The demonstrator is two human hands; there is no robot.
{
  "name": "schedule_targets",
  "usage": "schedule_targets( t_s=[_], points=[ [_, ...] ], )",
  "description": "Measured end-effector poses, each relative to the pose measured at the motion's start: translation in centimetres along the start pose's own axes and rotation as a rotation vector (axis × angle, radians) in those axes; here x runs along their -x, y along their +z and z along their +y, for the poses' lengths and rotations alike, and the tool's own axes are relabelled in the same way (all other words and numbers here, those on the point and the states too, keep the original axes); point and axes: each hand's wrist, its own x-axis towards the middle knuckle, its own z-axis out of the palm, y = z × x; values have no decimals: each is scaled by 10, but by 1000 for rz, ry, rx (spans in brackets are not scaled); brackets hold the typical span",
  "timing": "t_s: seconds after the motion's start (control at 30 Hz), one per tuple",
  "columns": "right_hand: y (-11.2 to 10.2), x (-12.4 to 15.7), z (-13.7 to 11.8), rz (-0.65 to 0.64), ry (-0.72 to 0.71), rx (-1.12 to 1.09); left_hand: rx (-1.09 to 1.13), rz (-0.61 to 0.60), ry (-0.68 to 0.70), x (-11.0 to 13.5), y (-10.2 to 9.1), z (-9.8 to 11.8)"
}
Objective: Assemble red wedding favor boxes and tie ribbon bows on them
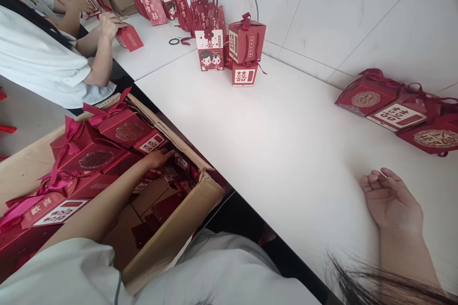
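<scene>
My left hand (159,158) reaches down into an open cardboard carton (179,228) beside the table, fingers curled over small flat red packs (181,164) inside it; what it grips is hidden. My right hand (390,200) rests on the white table (286,143) near its front edge, palm up, fingers loosely curled and holding nothing. Red gift boxes with ribbons (103,147) lie piled on the carton's far side.
Three assembled red boxes (232,50) stand at the back of the table, and flat red boxes (400,112) lie at the far right by the tiled wall. A person in a white shirt (43,57) at the left folds a red box (129,38). Red bags (186,7) line the wall.
</scene>
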Motion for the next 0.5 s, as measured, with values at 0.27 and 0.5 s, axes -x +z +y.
schedule_targets(
  t_s=[0.27,0.5],
  points=[
    [1,1,0,9,7,10,-60,-325,-25,8,-11,3],
    [-2,-1,1,-6,1,19,190,-362,93,12,-13,8]
  ],
)
